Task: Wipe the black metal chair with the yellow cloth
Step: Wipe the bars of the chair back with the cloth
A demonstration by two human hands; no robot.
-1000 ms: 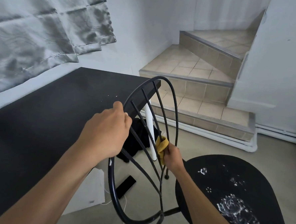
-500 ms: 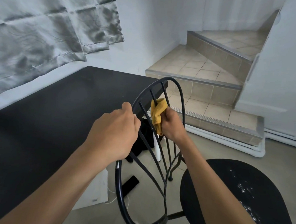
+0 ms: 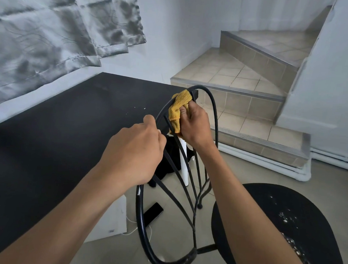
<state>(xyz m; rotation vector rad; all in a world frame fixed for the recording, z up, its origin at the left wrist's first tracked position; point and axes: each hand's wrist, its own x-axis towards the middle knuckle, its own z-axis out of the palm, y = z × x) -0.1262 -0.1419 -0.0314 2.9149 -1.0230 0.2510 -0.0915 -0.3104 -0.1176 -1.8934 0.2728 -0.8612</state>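
Observation:
The black metal chair (image 3: 214, 114) stands in front of me, its looped backrest with thin spokes tilted toward me and its round seat at lower right, speckled white. My left hand (image 3: 133, 151) is closed around the left side of the backrest loop. My right hand (image 3: 194, 123) grips the bunched yellow cloth (image 3: 177, 109) and presses it against the top of a spoke, just under the upper curve of the loop.
A black table (image 3: 56, 135) fills the left, its white leg (image 3: 184, 165) behind the spokes. A dark phone (image 3: 153, 213), a white box (image 3: 112, 222) and a cable lie on the floor beneath. Tiled steps (image 3: 243, 75) rise behind; a grey curtain (image 3: 42, 32) hangs upper left.
My right hand has slid the yellow cloth up along the spokes from low on the backrest to near the top of the loop. The left hand kept its hold.

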